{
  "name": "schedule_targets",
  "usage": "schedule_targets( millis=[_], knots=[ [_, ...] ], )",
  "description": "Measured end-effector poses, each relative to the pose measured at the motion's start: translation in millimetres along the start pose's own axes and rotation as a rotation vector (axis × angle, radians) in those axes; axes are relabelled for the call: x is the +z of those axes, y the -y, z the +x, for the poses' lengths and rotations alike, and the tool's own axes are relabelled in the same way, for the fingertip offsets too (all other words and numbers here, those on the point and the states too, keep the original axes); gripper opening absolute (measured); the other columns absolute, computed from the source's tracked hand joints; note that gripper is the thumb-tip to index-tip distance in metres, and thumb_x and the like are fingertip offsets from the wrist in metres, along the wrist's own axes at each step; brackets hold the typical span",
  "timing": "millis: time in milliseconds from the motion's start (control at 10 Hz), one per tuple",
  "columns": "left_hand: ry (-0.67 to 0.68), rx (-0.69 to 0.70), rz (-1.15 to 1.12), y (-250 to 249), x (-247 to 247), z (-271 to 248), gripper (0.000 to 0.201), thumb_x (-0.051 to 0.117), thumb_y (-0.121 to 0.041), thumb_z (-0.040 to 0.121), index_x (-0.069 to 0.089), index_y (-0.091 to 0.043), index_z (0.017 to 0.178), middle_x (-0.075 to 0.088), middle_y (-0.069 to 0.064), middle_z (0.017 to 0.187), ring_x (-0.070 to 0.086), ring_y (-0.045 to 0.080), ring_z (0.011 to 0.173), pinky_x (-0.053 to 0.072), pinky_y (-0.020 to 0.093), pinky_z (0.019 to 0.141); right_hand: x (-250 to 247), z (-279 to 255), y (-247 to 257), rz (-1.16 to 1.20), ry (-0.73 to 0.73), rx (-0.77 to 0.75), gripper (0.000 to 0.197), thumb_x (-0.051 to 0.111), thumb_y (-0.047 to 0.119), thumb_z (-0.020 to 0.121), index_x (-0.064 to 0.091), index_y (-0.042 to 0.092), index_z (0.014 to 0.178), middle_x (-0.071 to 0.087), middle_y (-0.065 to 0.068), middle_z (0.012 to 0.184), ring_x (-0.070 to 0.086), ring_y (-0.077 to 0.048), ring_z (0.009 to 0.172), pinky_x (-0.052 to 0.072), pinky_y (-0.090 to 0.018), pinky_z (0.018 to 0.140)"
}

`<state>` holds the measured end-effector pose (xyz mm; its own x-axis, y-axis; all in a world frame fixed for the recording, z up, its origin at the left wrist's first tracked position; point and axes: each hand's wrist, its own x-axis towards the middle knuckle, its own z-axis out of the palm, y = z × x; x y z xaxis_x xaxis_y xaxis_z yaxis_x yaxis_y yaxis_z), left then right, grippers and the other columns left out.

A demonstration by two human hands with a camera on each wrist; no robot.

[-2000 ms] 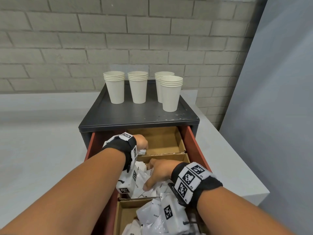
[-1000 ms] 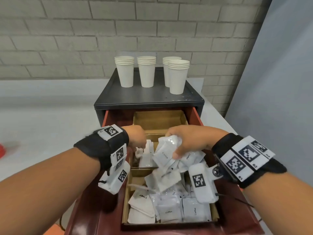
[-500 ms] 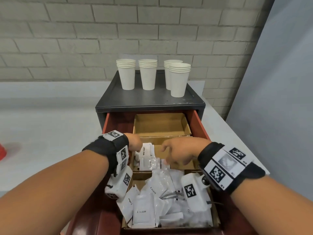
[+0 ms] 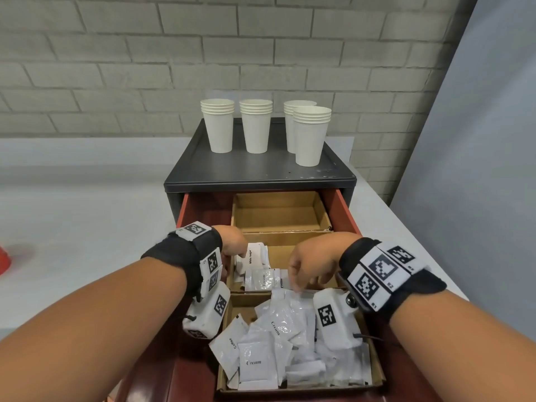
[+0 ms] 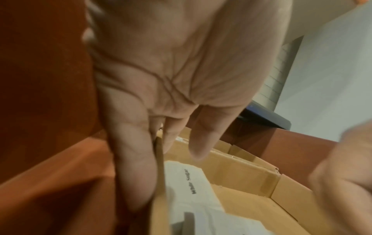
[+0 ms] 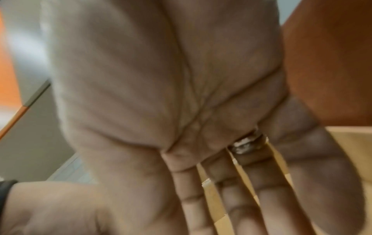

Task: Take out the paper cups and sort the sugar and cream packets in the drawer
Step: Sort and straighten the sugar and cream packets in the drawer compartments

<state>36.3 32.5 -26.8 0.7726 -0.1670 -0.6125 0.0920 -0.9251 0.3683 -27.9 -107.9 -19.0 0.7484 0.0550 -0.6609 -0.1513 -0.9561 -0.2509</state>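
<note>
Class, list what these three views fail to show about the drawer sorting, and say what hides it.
- Head: left hand's fingers, behind its own wrist.
- Head: most packets unreadable; labels too small or turned away.
- Right wrist: right hand fills the blurred frame, hiding the packets.
- Left wrist: one sugar packet readable; others cut off by the bottom edge.

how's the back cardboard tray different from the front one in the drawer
The back cardboard tray shows a bare bottom; the front cardboard tray is heaped with white packets, some marked Cream or Coffee. The back tray sits partly under the cabinet top; the front one lies nearest the person, partly hidden by the wrist cameras. Both are brown, open-topped, and inside the red drawer.
</note>
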Motion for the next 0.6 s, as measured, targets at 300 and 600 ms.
schedule_targets(
  millis=[300, 600],
  knots=[
    [0.006, -0.025, -0.239, 5, -5, 9, 0.041, 0.045, -0.020, 0.098, 0.043, 0.003, 0.132, 0.052, 0.027, 0.115, 0.055, 0.043, 0.112, 0.049, 0.046, 0.094, 6, 34, 21, 0.072, -0.070, 0.067, 0.042, 0.061, 0.035, 0.089, 0.060, 0.006, 0.120, 0.065, -0.006, 0.090, 0.057, -0.019, 0.074, 0.046, -0.027, 0.069],
    [-0.043, 0.005, -0.367, 4, 0, 12, 0.054, 0.032, -0.037, 0.102, 0.027, -0.004, 0.145, 0.036, 0.023, 0.144, 0.044, 0.043, 0.124, 0.045, 0.048, 0.094, 12, 49, 26, 0.542, -0.112, 0.157, 0.027, 0.063, 0.015, 0.088, 0.058, -0.001, 0.110, 0.064, -0.016, 0.092, 0.059, -0.022, 0.073, 0.052, -0.041, 0.092]
  ],
)
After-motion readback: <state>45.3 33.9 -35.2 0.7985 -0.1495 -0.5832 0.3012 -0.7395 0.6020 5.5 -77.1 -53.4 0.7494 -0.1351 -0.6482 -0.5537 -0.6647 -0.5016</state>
